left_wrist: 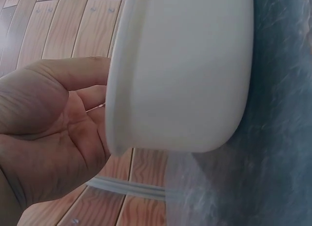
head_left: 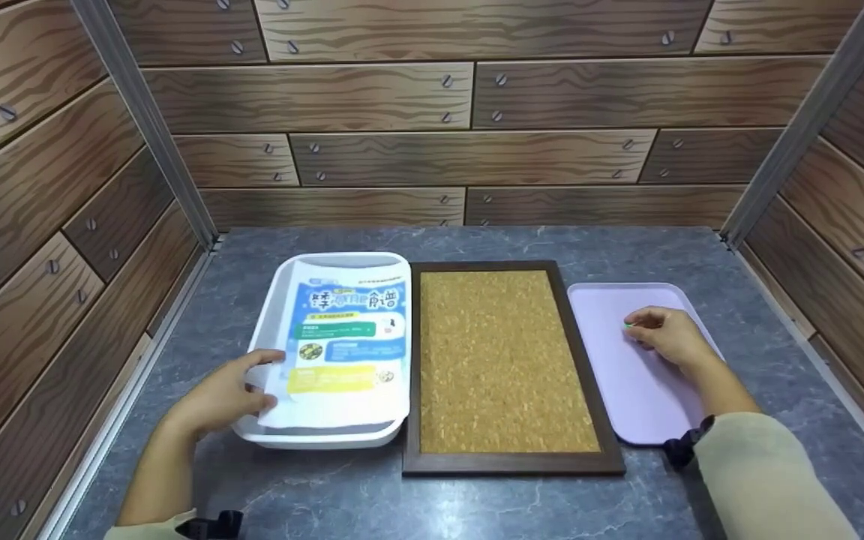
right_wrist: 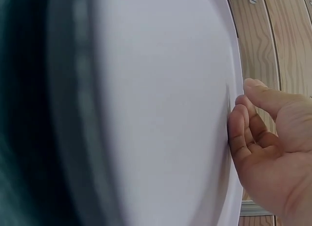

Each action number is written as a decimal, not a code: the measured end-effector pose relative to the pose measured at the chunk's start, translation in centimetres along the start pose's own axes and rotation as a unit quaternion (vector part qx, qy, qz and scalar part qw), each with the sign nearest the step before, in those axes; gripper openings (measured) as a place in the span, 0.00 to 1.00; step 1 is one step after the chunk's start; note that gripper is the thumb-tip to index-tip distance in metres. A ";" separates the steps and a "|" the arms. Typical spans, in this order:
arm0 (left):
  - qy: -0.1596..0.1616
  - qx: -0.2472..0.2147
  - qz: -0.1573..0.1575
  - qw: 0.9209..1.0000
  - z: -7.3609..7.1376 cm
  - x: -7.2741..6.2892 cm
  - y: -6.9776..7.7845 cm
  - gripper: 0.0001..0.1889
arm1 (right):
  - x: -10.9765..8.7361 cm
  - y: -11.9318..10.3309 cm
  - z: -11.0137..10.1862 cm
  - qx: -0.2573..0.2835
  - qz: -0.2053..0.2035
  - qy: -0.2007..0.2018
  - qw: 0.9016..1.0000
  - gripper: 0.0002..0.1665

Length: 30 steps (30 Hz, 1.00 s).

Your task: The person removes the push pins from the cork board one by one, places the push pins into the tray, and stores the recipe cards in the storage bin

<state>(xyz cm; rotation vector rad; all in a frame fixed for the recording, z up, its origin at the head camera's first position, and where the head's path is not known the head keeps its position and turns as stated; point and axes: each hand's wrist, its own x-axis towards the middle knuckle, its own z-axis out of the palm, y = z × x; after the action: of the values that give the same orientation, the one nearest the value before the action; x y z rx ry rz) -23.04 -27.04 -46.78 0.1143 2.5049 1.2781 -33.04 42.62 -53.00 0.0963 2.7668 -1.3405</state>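
Note:
A printed paper sheet (head_left: 346, 409), with blue, green and yellow blocks, lies in a white plastic basin (head_left: 263, 330). My left hand (head_left: 226, 394) reaches over the basin's left rim, thumb and forefinger spread apart at the sheet's left edge. In the left wrist view the basin wall (left_wrist: 180, 80) hides the fingertips of that hand (left_wrist: 58, 123). Over the lilac tray (head_left: 649, 405), my right hand (head_left: 672, 337) pinches a small green piece (head_left: 628, 325) between thumb and fingertips. The right wrist view shows this hand (right_wrist: 268, 138) with fingers curled above the tray (right_wrist: 165, 89), the green piece hidden.
Between basin and tray lies a corkboard (head_left: 503, 360) in a dark brown frame (head_left: 514, 465). Everything rests on a grey marbled tabletop (head_left: 312, 495). Wood-patterned panels (head_left: 469, 97) enclose the back and sides, with metal strips (head_left: 147, 127) at the corners.

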 end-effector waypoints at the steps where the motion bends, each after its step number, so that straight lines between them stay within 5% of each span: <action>1: -0.001 0.001 0.001 1.000 -0.2 -0.1 0.0 0.40 | 0.0 0.0 0.0 0.000 0.003 -0.002 1.000 0.21; 20: -0.002 0.000 0.022 1.000 -0.6 0.0 -0.3 0.50 | -0.1 0.0 0.3 -0.017 0.016 -0.024 0.999 0.20; 30: 0.008 -0.008 0.018 1.000 -0.5 0.1 -0.5 0.43 | 0.0 0.0 0.2 -0.022 0.029 -0.025 0.999 0.19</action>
<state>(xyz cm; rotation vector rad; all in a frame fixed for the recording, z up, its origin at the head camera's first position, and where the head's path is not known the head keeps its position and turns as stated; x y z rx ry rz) -23.30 -27.70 -46.99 0.1471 2.5172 1.3188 -33.03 42.45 -53.14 0.1386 2.7273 -1.2514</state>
